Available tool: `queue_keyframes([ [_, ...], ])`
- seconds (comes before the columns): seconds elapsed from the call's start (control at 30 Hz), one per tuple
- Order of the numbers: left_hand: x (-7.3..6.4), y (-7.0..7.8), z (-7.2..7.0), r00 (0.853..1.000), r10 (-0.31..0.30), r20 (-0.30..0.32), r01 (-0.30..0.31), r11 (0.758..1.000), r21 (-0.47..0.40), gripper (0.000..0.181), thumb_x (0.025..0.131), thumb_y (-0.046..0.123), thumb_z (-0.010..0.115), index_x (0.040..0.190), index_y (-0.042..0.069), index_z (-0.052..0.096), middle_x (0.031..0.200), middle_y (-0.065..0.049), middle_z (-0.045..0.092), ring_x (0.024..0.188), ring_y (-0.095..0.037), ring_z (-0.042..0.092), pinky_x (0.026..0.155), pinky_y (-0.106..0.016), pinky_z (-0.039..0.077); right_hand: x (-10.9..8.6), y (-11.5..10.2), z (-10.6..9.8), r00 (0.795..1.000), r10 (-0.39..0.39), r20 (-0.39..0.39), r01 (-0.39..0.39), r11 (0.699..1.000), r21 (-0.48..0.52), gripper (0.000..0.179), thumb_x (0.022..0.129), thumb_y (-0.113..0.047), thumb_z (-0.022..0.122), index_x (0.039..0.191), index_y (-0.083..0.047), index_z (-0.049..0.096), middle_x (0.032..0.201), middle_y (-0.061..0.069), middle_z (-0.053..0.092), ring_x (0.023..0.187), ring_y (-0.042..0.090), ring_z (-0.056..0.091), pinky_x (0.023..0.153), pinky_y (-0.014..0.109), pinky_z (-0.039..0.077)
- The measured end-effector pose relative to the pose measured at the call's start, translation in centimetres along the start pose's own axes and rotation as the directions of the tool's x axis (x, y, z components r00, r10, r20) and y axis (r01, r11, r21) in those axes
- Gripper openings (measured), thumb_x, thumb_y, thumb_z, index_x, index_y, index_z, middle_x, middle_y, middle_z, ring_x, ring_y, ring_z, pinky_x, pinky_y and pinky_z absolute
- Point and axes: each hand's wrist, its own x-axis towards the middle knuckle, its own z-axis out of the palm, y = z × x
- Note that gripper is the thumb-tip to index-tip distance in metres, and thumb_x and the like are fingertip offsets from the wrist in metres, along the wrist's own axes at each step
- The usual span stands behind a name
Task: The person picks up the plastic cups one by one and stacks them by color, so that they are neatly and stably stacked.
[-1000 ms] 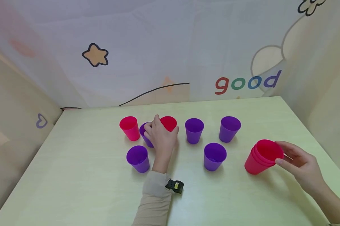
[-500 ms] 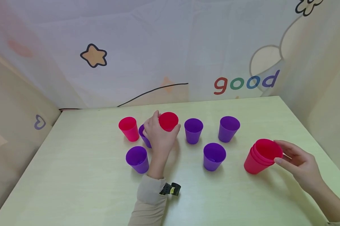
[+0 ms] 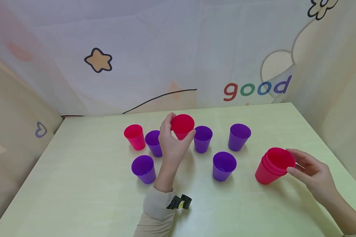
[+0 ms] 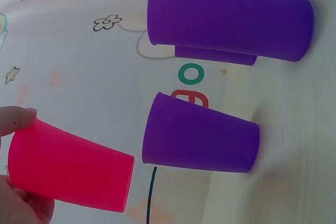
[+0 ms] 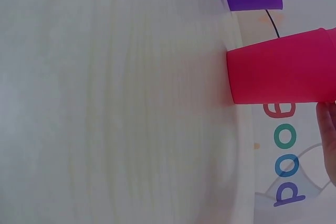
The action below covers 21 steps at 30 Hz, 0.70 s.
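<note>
My left hand [image 3: 173,144] pinches a pinkish-red plastic cup [image 3: 182,125] near its rim, between thumb and fingers. In the left wrist view this red cup [image 4: 73,166] is off the table, its base apart from the surface. At the right, my right hand [image 3: 317,174] holds a stack of nested red cups [image 3: 269,169] by the rim, thumb in front and fingers behind. The right wrist view has the stack [image 5: 283,72] standing on or very near the table, with only part of the hand [image 5: 328,140] showing.
Purple cups stand upright around my left hand: one at the left [image 3: 154,143], a front-left one [image 3: 143,169], one just right [image 3: 203,140], a front-middle one [image 3: 223,166] and a back-right one [image 3: 239,136]. A lone red cup [image 3: 135,136] stands at the far left. A printed curtain [image 3: 148,65] hangs behind the table.
My left hand has lifted the red cup from among the purple cups and shifted it slightly right, uncovering more of the purple cup at its left. My right hand and its stack stay put.
</note>
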Motion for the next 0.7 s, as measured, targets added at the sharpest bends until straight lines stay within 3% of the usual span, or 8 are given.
queue_keyframes([
  [0.23, 0.1, 0.8, 0.2, 0.997, 0.070, 0.014, -0.069, 0.996, -0.062, 0.069, 0.067, 0.016, 0.080, 0.126, 0.001, 0.048, 0.119, -0.007, 0.055, 0.106, -0.018, 0.051, 0.087, -0.034, 0.044, 0.0, -0.2, 0.1, 1.000, -0.004, 0.012, 0.004, 1.000, -0.002, 0.048, 0.079, 0.024, 0.049, 0.122, 0.004, 0.051, 0.111, -0.001, 0.061, 0.099, 0.006, 0.059, 0.071, 0.018, 0.049],
  [0.4, 0.1, 1.9, 0.3, 0.993, 0.086, 0.084, -0.073, 0.987, -0.140, 0.072, 0.068, 0.017, 0.080, 0.128, 0.003, 0.045, 0.120, -0.006, 0.056, 0.105, -0.017, 0.052, 0.089, -0.033, 0.043, 0.1, -0.2, 0.2, 0.999, -0.023, 0.030, 0.023, 1.000, 0.010, 0.048, 0.078, 0.025, 0.048, 0.122, 0.006, 0.050, 0.112, 0.000, 0.060, 0.099, 0.006, 0.059, 0.072, 0.018, 0.049],
  [0.7, -0.4, 3.7, 1.3, 0.969, 0.153, 0.196, -0.100, 0.962, -0.256, 0.073, 0.069, 0.009, 0.078, 0.132, 0.001, 0.041, 0.122, -0.008, 0.055, 0.109, -0.017, 0.052, 0.089, -0.027, 0.044, 0.0, -0.1, 0.0, 1.000, -0.018, 0.015, 0.018, 1.000, -0.006, 0.050, 0.078, 0.025, 0.049, 0.123, 0.004, 0.051, 0.112, -0.001, 0.061, 0.099, 0.007, 0.059, 0.071, 0.018, 0.050],
])
